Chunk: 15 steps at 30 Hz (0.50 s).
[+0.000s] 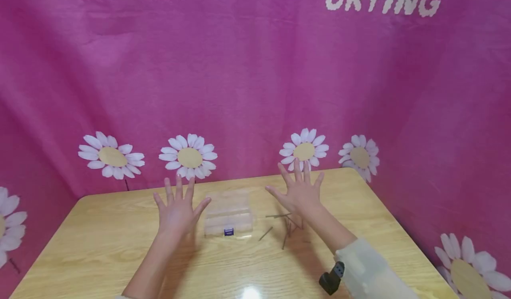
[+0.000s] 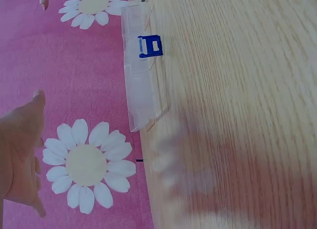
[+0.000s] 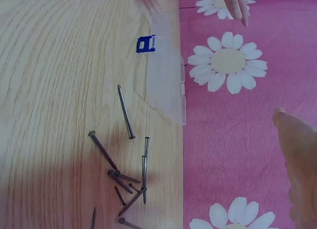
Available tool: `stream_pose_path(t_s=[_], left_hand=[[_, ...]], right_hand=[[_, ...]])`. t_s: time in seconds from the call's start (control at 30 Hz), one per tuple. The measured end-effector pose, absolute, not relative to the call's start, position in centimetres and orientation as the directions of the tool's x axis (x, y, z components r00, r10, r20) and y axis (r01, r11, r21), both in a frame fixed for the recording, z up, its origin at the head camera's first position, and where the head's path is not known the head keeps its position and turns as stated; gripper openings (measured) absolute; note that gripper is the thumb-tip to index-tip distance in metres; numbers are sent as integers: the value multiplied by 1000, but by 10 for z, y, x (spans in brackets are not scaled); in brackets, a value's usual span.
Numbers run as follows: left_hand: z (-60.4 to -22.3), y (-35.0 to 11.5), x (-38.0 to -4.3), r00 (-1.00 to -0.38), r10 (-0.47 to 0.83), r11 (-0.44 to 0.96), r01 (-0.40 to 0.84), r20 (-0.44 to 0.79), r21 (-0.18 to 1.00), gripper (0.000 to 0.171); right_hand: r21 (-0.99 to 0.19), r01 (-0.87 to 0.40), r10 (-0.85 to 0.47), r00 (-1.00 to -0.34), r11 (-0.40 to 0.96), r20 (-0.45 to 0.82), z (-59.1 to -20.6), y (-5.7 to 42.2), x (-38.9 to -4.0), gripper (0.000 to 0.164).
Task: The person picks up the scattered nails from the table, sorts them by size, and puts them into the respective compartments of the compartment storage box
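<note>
Both hands are held up over the table with fingers spread, and neither holds anything. My left hand (image 1: 175, 214) is just left of a clear plastic box (image 1: 228, 223). A blue latch (image 2: 150, 46) is on the box's front side. In the head view my right hand (image 1: 301, 194) is right of the box and overlaps the far part of a loose group of nails (image 1: 287, 228). Several dark metal nails (image 3: 126, 113) lie scattered, some across each other, in the right wrist view. The left wrist view shows my left thumb and palm (image 2: 22, 145) at its edge.
A light wood-grain table (image 1: 100, 245) carries everything. Behind it and at both sides hangs a pink cloth (image 1: 247, 90) printed with white daisies and lettering. A small black device (image 1: 332, 279) is at the right sleeve (image 1: 371, 268).
</note>
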<state>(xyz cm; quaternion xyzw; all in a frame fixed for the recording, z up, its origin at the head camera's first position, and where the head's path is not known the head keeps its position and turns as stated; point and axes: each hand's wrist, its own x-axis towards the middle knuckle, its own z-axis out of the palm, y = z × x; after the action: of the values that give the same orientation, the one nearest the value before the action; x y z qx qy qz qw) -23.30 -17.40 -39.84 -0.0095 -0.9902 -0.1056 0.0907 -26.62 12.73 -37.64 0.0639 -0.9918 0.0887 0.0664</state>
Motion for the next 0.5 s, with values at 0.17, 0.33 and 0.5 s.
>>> stream_pose_path(t_s=[0.17,0.33,0.5], left_hand=[[-400,-176,-234,-981,5,975,47,192,217,80],[-401,-177,-234,-985,-2,973,39,175,229,81],[-398,-179,-233,-991,-20,961,18,133,277,80]], right_hand=[[-163,-134,-112,-984,978,138,-378,129,-267,80],[-166,-134,-112,-984,977,136,-380,132,-267,80],[-187,-140,-114,-983,972,142,-384,137,-268,81]])
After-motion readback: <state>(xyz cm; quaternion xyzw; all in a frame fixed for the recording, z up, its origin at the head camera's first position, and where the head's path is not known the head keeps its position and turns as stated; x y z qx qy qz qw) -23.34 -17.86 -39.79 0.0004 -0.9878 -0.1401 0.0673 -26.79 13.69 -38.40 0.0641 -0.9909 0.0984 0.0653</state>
